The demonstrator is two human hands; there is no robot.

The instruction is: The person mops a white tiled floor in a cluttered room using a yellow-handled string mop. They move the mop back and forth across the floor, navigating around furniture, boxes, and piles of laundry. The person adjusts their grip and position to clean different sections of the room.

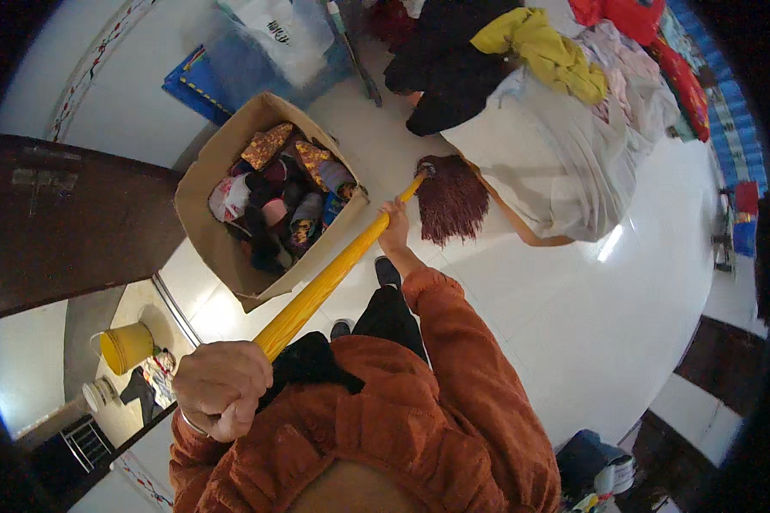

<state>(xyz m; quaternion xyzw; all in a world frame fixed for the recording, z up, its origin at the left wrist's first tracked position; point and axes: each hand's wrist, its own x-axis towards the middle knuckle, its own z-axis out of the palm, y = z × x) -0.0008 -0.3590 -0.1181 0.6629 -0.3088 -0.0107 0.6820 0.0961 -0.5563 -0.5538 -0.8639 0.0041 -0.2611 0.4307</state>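
A broom [327,280] with a yellow patterned handle runs slantwise across the middle of the head view. Closed round the top end of its handle, my left hand [223,390] is near my body. My right hand [393,226] grips the handle farther down, close to the head. The dark red bristles [453,203] fan out at floor level, beside the edge of a pale sheet [556,162] draped over something on the right. Left of the handle stands an open cardboard box [210,231] holding rolled and folded clothes [287,201].
Black cloth [453,60], a yellow garment [539,47] and red fabric [629,17] are heaped at the far right. Plastic bags [274,38] stand behind the box. A dark door [68,222] is at left, with a yellow bucket [127,347] past the doorway. Clothes [595,470] lie at lower right.
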